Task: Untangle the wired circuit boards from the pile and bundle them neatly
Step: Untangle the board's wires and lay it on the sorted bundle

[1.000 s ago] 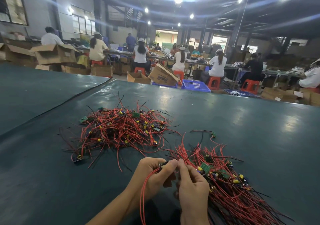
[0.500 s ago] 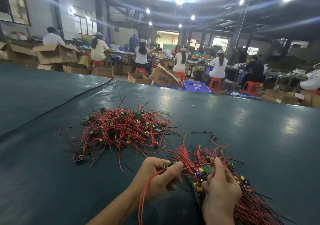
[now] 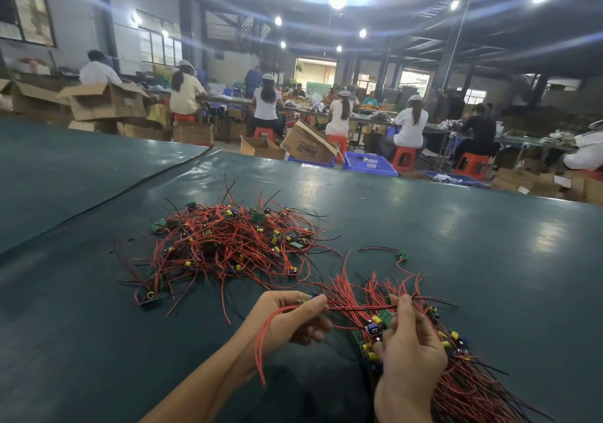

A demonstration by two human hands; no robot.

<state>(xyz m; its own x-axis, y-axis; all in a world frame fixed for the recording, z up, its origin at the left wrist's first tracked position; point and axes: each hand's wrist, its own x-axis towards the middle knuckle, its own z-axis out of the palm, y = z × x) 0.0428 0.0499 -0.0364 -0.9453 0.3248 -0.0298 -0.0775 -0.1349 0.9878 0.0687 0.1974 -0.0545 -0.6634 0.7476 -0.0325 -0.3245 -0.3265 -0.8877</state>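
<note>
A tangled pile (image 3: 228,246) of small green circuit boards with red and black wires lies on the dark green table (image 3: 473,243), ahead and to the left. A straighter bundle (image 3: 456,377) of the same boards lies at the lower right. My left hand (image 3: 290,320) pinches one board at its fingertips, and that board's red wires loop down below the hand. A red and black wire pair (image 3: 359,307) runs taut from there to my right hand (image 3: 408,354), which pinches it above the bundle's boards.
A single wired board (image 3: 403,254) lies apart beyond the bundle. A seam (image 3: 130,191) splits the table surface at the left. Past the far edge are cardboard boxes (image 3: 306,145), blue crates (image 3: 368,163) and seated people at long benches.
My right hand drew away to the right from my left hand, stretching a wire pair straight between them. The left hand kept its pinch on the board.
</note>
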